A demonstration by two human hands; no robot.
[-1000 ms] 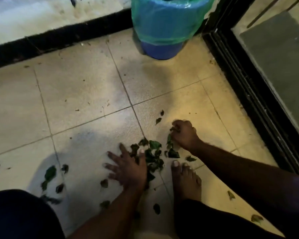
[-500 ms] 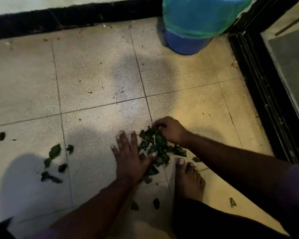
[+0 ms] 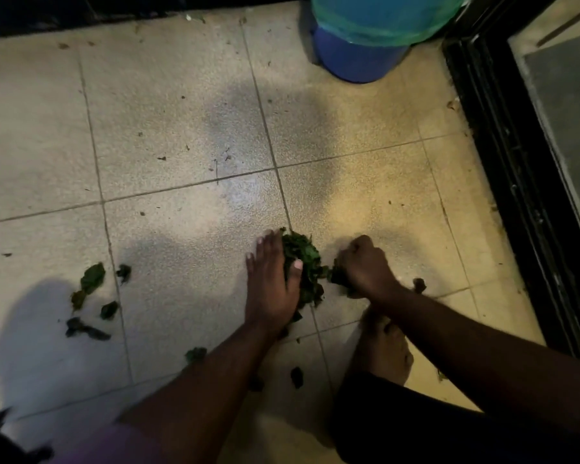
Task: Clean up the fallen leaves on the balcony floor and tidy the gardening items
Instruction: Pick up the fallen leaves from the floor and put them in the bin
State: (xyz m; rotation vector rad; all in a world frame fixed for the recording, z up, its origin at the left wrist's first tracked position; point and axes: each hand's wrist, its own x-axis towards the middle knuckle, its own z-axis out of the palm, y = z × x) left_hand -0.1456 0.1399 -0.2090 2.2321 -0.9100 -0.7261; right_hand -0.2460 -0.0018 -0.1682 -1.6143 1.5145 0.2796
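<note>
Leaves point(image 3: 302, 262) sit heaped on the tiled floor point(image 3: 181, 128) between both hands. Left hand point(image 3: 270, 286) presses flat against the heap with straight fingers; right hand point(image 3: 365, 266) is clenched around some leaves. Stray leaves point(image 3: 92, 279) lie well left

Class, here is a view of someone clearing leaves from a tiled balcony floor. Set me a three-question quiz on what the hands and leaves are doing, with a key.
1. True or false: the left hand lies with straight fingers against the leaf pile.
2. Which hand has its fingers curled round leaves? A) left hand B) right hand C) neither
3. Fill in: the scattered leaves not yet gathered lie to the ____ of the pile.

Key
1. True: the fingers are straight and press the pile from its left side.
2. B: it grips a clump at the pile's right edge.
3. Left. The blue bin with a green liner stands beyond the pile.
</note>
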